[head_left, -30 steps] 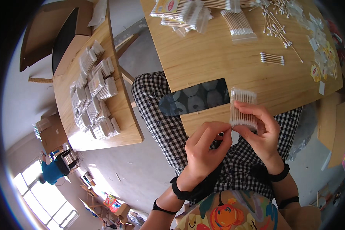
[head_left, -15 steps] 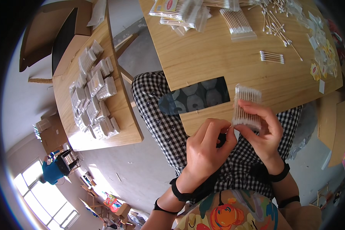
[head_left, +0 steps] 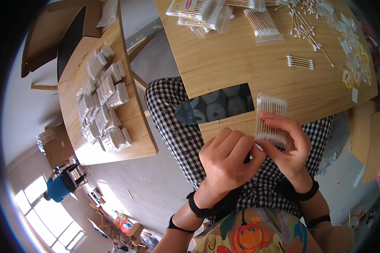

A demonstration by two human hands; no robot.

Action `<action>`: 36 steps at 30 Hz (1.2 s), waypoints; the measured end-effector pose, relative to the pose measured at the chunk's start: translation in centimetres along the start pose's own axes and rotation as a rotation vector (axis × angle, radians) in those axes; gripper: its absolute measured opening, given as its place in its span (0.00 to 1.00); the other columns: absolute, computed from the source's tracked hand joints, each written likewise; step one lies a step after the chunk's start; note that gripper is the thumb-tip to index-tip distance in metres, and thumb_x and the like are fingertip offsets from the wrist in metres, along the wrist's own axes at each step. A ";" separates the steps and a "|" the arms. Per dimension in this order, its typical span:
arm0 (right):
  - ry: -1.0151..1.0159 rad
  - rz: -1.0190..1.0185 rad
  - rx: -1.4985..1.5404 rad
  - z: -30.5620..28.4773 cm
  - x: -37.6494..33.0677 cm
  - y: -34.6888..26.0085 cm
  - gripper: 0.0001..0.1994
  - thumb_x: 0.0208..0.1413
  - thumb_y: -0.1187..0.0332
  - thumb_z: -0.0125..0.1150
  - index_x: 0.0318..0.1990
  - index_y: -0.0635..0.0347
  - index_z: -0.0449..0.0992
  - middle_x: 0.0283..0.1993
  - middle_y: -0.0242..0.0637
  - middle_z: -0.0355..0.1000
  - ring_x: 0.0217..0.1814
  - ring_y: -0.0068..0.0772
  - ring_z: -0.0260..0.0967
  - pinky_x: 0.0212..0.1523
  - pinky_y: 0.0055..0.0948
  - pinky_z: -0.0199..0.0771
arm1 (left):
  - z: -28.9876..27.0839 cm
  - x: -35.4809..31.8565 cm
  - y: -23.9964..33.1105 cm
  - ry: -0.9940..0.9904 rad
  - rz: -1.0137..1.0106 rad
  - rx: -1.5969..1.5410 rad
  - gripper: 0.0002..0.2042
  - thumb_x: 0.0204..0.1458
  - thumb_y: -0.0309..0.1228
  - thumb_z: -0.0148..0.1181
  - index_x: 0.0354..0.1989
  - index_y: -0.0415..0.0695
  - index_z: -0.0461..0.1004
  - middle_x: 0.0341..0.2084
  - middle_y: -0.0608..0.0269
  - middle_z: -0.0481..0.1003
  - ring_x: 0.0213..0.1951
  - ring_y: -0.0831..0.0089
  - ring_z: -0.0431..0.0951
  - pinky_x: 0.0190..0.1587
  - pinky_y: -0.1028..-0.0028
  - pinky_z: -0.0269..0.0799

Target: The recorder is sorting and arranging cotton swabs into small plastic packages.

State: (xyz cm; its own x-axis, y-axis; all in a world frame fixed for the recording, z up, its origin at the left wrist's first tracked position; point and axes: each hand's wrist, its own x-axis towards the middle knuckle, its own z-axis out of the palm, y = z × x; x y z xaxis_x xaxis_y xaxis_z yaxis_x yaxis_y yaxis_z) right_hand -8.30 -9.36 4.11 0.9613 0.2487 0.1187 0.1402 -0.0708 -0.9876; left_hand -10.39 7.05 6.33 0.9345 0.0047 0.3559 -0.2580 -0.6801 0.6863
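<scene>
A clear bag of cotton swabs stands tilted over the table's near edge, its white tips lined up in a row. My right hand grips it from the right, fingers across the front and thumb at the lower end. My left hand is closed in a pinch at the bag's lower left corner, close to the right thumb. Whatever lies between the left fingertips is hidden by the knuckles. Beyond the bag, a short row of cotton swabs lies on the wooden table.
Filled swab bags are piled at the far edge, with another bag beside them. Loose swabs and empty clear bags lie at the far right. Many packed bags cover the left table. A dark cutout breaks the near edge.
My left hand has rolled over and shifted slightly left, so its knuckles now face up. A pale strip seen between the hands is now hidden. The swab bag has barely moved.
</scene>
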 end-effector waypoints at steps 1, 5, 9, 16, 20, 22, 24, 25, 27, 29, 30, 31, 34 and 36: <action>-0.001 0.004 0.003 0.0 0.0 0.0 0.20 0.46 0.81 0.73 0.48 0.69 0.76 0.55 0.47 0.77 0.60 0.41 0.75 0.60 0.36 0.75 | 0.0 0.0 -0.1 0.003 0.008 0.003 0.08 0.33 0.21 0.64 0.21 0.45 0.71 0.16 0.67 0.67 0.19 0.70 0.69 0.19 0.72 0.62; -0.004 0.014 0.010 0.0 0.0 -0.1 0.20 0.47 0.82 0.73 0.49 0.69 0.76 0.55 0.47 0.77 0.60 0.40 0.75 0.60 0.35 0.75 | -0.1 0.1 0.0 0.001 0.025 0.013 0.08 0.33 0.21 0.64 0.19 0.45 0.70 0.16 0.67 0.66 0.18 0.70 0.67 0.18 0.72 0.61; -0.012 0.030 0.037 -0.1 -0.1 0.0 0.20 0.47 0.82 0.72 0.49 0.68 0.76 0.56 0.47 0.76 0.61 0.40 0.74 0.61 0.35 0.75 | -0.5 0.1 0.4 -0.045 -0.002 0.007 0.07 0.29 0.19 0.63 0.20 0.43 0.73 0.17 0.63 0.71 0.19 0.66 0.71 0.21 0.71 0.65; -0.044 -0.006 0.008 -0.4 0.2 -0.1 0.22 0.45 0.84 0.71 0.50 0.69 0.75 0.56 0.46 0.76 0.61 0.39 0.74 0.60 0.33 0.76 | -0.1 -0.3 0.3 -0.004 0.001 -0.029 0.08 0.33 0.21 0.65 0.22 0.45 0.73 0.17 0.67 0.68 0.19 0.70 0.69 0.19 0.72 0.62; -0.030 -0.017 -0.005 -0.2 0.3 -0.3 0.22 0.45 0.85 0.71 0.50 0.69 0.75 0.56 0.46 0.76 0.60 0.38 0.74 0.59 0.32 0.77 | 0.0 -0.3 0.2 -0.005 0.012 -0.046 0.08 0.34 0.21 0.65 0.22 0.45 0.73 0.17 0.67 0.69 0.19 0.70 0.69 0.19 0.71 0.62; -0.016 0.004 0.012 -0.1 0.3 -0.3 0.22 0.45 0.85 0.70 0.50 0.69 0.75 0.56 0.46 0.76 0.60 0.37 0.74 0.58 0.31 0.77 | -0.1 -0.2 0.3 -0.035 -0.004 -0.054 0.08 0.32 0.19 0.65 0.22 0.43 0.74 0.18 0.64 0.72 0.20 0.67 0.72 0.21 0.71 0.65; -0.011 0.032 0.015 -0.1 0.3 -0.3 0.21 0.46 0.85 0.69 0.50 0.69 0.75 0.56 0.45 0.76 0.60 0.35 0.75 0.58 0.30 0.77 | -0.1 -0.1 0.3 -0.050 -0.006 -0.078 0.08 0.31 0.18 0.64 0.22 0.42 0.75 0.19 0.62 0.73 0.20 0.65 0.73 0.22 0.71 0.67; -0.015 0.048 0.010 -0.2 0.3 -0.4 0.21 0.46 0.86 0.69 0.50 0.69 0.75 0.56 0.45 0.76 0.59 0.35 0.75 0.58 0.30 0.76 | 0.0 -0.1 0.2 -0.048 0.000 -0.098 0.08 0.31 0.18 0.64 0.22 0.42 0.75 0.19 0.62 0.73 0.20 0.65 0.73 0.22 0.71 0.67; -0.026 0.045 0.001 -0.2 0.2 -0.3 0.21 0.47 0.85 0.68 0.51 0.68 0.74 0.56 0.45 0.76 0.59 0.34 0.75 0.58 0.30 0.76 | 0.2 -0.2 0.2 -0.044 0.010 -0.124 0.08 0.31 0.18 0.64 0.23 0.42 0.75 0.19 0.62 0.73 0.20 0.65 0.73 0.22 0.71 0.67; -0.037 0.004 -0.008 -0.3 0.2 0.3 0.22 0.47 0.85 0.68 0.52 0.69 0.74 0.57 0.45 0.75 0.59 0.33 0.74 0.59 0.29 0.76 | 0.6 -0.4 0.1 -0.038 0.019 -0.138 0.08 0.32 0.17 0.64 0.23 0.41 0.75 0.19 0.62 0.74 0.20 0.67 0.73 0.22 0.72 0.67; -0.045 0.036 0.031 -0.3 0.3 0.3 0.22 0.48 0.85 0.68 0.53 0.69 0.74 0.57 0.45 0.75 0.60 0.32 0.74 0.59 0.29 0.76 | 0.6 -0.5 0.1 -0.032 -0.020 -0.150 0.08 0.32 0.17 0.64 0.23 0.41 0.75 0.19 0.63 0.74 0.20 0.67 0.73 0.22 0.73 0.66; -0.051 0.067 0.069 -0.3 0.5 0.1 0.22 0.49 0.85 0.68 0.53 0.69 0.74 0.58 0.45 0.75 0.60 0.32 0.74 0.59 0.29 0.76 | 0.5 -0.4 -0.1 -0.027 -0.058 -0.162 0.08 0.33 0.17 0.63 0.23 0.41 0.75 0.19 0.63 0.74 0.20 0.68 0.72 0.22 0.73 0.66; -0.075 0.136 0.189 -0.3 0.8 -0.3 0.22 0.51 0.84 0.67 0.56 0.69 0.73 0.59 0.44 0.74 0.60 0.32 0.73 0.59 0.29 0.75 | 0.1 -0.4 -0.5 -0.027 -0.113 -0.162 0.07 0.35 0.19 0.64 0.24 0.42 0.74 0.19 0.63 0.73 0.21 0.66 0.73 0.22 0.71 0.67; -0.090 0.166 0.219 -0.3 0.9 -0.5 0.22 0.52 0.84 0.65 0.57 0.69 0.73 0.59 0.44 0.74 0.61 0.32 0.73 0.59 0.28 0.75 | -0.1 -0.1 -0.6 -0.024 -0.120 -0.155 0.08 0.35 0.19 0.65 0.24 0.42 0.73 0.19 0.62 0.72 0.21 0.64 0.74 0.22 0.70 0.68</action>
State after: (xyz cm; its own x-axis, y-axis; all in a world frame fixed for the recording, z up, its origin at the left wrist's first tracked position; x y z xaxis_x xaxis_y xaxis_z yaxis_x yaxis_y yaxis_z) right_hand -7.45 -9.42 4.73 0.9404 0.3368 -0.0468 -0.0816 0.0900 -0.9926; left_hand -10.38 7.50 5.93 0.9659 0.0608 0.2517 -0.1770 -0.5544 0.8132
